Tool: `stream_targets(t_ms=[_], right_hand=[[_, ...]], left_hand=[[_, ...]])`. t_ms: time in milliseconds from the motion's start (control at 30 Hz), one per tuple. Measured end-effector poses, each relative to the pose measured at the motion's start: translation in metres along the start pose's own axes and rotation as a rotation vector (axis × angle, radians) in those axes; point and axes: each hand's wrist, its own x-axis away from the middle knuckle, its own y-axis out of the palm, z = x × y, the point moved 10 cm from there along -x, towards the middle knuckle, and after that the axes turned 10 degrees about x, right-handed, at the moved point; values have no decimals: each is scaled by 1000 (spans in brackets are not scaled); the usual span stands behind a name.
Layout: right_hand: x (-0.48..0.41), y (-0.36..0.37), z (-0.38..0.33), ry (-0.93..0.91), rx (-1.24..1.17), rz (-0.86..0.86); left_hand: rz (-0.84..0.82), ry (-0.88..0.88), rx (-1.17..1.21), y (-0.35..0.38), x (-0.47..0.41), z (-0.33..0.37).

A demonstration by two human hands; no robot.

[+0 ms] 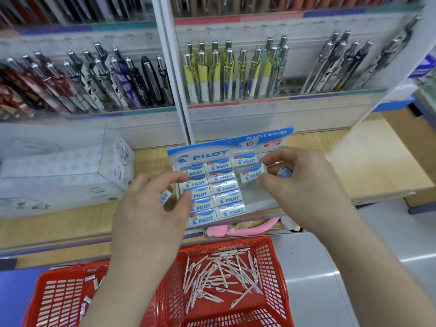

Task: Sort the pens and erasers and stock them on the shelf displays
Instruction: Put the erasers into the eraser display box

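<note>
A blue and white Pilot eraser display box (200, 155) stands on the wooden shelf, with two columns full of wrapped erasers and a third column mostly bare. My right hand (304, 185) pinches one eraser (252, 173) over that third column and keeps another eraser (285, 172) tucked in its fingers. My left hand (151, 208) hovers at the box's left side, closed on an eraser (165, 197). Below, one red basket (271, 267) holds several pale pink pens (219, 277). A second red basket (61, 296) holds loose erasers (90, 279).
A white carton (63, 171) sits left of the display box. Pen racks (224, 74) fill the shelf tiers behind. A pink plush item (243, 228) hangs under the shelf edge. Grey floor (354, 267) lies to the right.
</note>
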Motion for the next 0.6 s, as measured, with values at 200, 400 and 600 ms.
stream_targets(t_ms=[200,400,600], right_hand=[[-8,8,-4,-12,206,15],[-9,8,-14,-88,470,81],[-9,14,-19,-120,547,85]], left_hand=[[-54,-44,-50,6,-8,-3],[-59,-61,-84,2,-8,1],[-92,-18,-126,5,-11,8]])
